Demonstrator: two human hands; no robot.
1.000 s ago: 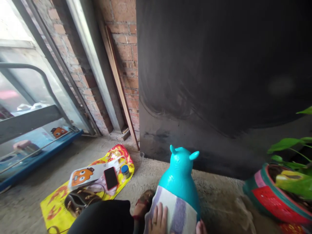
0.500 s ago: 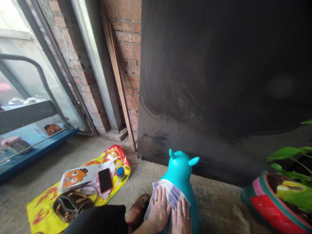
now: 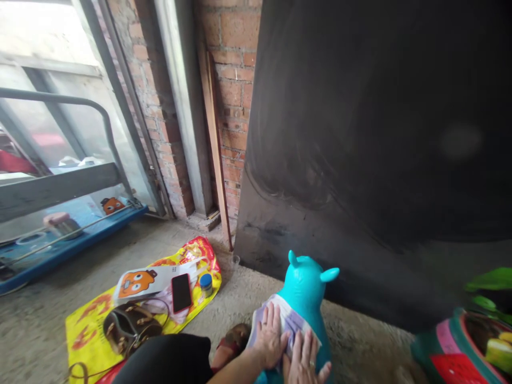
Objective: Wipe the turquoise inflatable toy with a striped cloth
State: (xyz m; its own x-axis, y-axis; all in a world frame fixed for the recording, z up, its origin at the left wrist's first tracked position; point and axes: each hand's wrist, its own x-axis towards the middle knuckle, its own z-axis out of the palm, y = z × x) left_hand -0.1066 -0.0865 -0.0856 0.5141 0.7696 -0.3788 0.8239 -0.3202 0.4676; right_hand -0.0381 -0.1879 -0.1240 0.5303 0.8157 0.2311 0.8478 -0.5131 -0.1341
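Observation:
A turquoise inflatable animal toy (image 3: pixel 306 282) with small ears stands on the concrete floor in front of me. A white and purple striped cloth (image 3: pixel 290 319) lies across its back. My left hand (image 3: pixel 270 337) presses flat on the cloth, fingers spread, with a ring on one finger. My right hand (image 3: pixel 306 360) lies flat beside it on the cloth and the toy's back, also with a ring. Neither hand grips anything.
A large black panel (image 3: pixel 380 133) leans on the brick wall (image 3: pixel 236 64) behind the toy. At left, a yellow mat (image 3: pixel 86 325) holds a red phone (image 3: pixel 181 292), a brown bag (image 3: pixel 126 328), a small blue-lidded jar (image 3: pixel 206 281). A painted plant pot (image 3: pixel 452 354) stands right.
Both hands have slid a little forward on the cloth and pressed it against the toy's back. The view has tilted up and turned slightly left.

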